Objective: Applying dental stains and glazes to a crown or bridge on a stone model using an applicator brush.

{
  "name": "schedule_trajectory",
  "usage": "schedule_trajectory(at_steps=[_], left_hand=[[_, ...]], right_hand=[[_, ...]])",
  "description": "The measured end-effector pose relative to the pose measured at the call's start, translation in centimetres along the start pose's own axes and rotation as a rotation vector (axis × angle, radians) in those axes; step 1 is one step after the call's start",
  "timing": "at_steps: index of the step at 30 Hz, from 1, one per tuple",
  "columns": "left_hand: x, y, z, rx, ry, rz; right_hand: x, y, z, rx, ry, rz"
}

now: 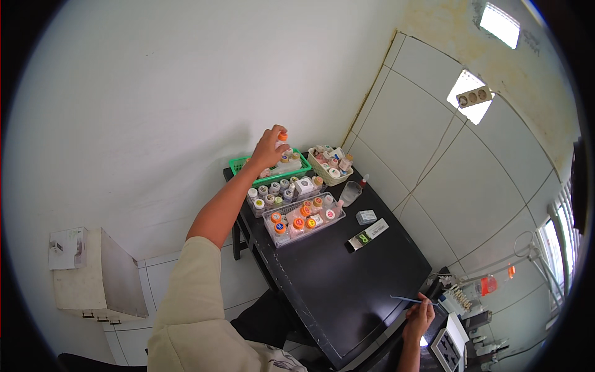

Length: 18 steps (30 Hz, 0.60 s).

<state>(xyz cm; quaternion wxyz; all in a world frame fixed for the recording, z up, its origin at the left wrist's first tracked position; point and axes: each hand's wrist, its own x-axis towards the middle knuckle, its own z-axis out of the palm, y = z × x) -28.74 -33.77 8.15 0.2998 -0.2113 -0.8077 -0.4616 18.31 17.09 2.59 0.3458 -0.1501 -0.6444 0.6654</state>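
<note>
My left hand (pixel 268 150) is stretched out over the green basket (pixel 238 166) at the back of the table. Its fingers close round a small bottle with an orange cap (pixel 282 137), held above several other bottles in that basket. Low on the right, by the table's edge, my right hand (pixel 419 319) pinches a thin blue stick-like tool (pixel 404 299). That tool lies roughly level across my fingertips; its exact kind is too small to tell.
On the black table (pixel 334 279) stand a clear basket of orange-capped bottles (pixel 304 236), another basket of white-capped jars (pixel 258 211), a cream basket (pixel 322 173), a clear cup (pixel 351 193), a small box (pixel 366 217) and a long box (pixel 368 235). Equipment with a tray (pixel 447 348) borders the right.
</note>
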Motion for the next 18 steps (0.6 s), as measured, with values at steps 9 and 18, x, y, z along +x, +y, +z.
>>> schedule_trajectory(at_steps=[9,18], left_hand=[[0.2,-4.5,1.7,0.416,-0.092,-0.284],[-0.7,-5.2,2.9,0.621,-0.239,-0.366]], right_hand=[[-0.2,-0.4,0.6,-0.021,0.001,0.003],[-0.1,-0.1,0.0,-0.083,-0.044,0.001]])
